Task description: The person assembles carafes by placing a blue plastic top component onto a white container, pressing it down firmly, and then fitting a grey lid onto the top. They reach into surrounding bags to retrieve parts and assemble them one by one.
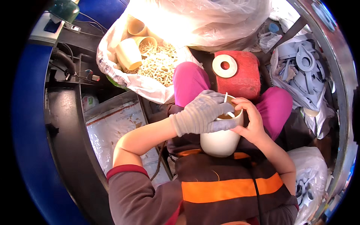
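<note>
Fingers (245,102) of your right hand (253,122) hold the white cup (220,143) | your gloved left hand (205,113) touches it, can't tell if pinching | cup's inside mostly hidden

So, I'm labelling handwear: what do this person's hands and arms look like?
The left hand wears a beige-grey knit glove with darker fingers; the right hand is bare. Both forearms are bare below short, brownish sleeves; the left has red trim.
</note>
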`<state>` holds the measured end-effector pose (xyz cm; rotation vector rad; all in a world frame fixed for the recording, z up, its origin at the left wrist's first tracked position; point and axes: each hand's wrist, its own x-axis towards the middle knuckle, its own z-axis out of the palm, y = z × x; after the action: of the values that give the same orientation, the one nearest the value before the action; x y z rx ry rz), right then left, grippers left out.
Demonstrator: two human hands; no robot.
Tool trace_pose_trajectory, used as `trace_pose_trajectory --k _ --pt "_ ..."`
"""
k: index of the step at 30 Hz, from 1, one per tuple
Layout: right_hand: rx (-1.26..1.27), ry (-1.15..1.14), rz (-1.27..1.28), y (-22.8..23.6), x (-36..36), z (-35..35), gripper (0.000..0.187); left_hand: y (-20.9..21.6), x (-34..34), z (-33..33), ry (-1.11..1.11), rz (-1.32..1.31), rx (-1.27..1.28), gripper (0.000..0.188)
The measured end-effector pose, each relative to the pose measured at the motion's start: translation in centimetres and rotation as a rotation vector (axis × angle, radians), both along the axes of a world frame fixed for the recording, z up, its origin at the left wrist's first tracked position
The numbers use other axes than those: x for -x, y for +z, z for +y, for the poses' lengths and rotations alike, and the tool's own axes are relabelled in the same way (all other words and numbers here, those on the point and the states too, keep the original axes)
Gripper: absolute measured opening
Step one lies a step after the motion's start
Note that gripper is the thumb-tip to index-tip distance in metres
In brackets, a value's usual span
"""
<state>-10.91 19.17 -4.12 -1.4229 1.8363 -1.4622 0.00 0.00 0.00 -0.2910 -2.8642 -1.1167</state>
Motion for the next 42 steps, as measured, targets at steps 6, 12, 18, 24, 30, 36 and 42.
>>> trace_pose_trajectory --k 6,12,18,24,30,36,42 --pt "-0.008 0.0 0.13 -1.2 0.4 3.1 0.034 -2.2 -4.3 -5.9 0.778 0.266 -0.393 0.02" --pt "-0.222 -0.293 0.132 -0.3 -0.1 3.1 0.034 1.5 -1.6 -16.9 0.936 0.09 0.777 0.051" --pt "-0.132 -0.439 -0.005 0.0 -0.7 2.9 0.042 -1.0 1.3 0.7 0.265 -0.294 -0.116 0.031" --pt "-0.233 -1.441 0.105 3.0 2.5 26.4 0.018 -6.7 4.5 -0.3 0.066 -0.605 -0.954 0.031" --pt "-1.496 -1.359 0.486 0.9 -0.6 50.2 0.023 -8.0 7.8 0.4 -0.133 -0.8 -1.163 0.026" --pt "-1.339 -1.441 -0.436 -1.0 1.0 49.0 0.024 -8.9 7.5 -0.6 -0.109 -0.748 -1.045 0.021" --pt "-1.477 -1.186 -0.12 2.6 0.5 42.7 0.027 -9.9 6.0 -1.5 -0.017 -0.631 -1.093 0.022"
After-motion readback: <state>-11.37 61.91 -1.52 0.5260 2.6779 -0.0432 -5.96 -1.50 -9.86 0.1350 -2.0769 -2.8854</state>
